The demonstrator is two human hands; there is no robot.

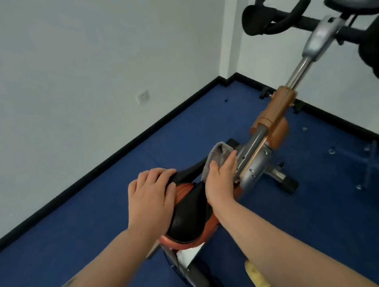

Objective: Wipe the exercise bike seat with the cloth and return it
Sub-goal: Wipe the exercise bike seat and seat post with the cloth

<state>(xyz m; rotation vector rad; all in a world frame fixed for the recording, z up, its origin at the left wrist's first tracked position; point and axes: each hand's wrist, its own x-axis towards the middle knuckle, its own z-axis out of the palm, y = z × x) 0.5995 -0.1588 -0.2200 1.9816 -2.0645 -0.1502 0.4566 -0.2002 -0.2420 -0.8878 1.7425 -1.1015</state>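
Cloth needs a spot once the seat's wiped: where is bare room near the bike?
Bare blue floor lies left of the seat, bordered by the black skirting. Right of the bike frame, small bits litter the floor. The seat is crowded: left hand grips it, right hand presses the cloth.

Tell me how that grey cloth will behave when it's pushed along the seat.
The cloth looks soft and floppy: it bunches up past the right hand. Its fuzzy edge suggests it will drag rather than slip on the seat. It is probably light, since flat fingers alone keep it in place.
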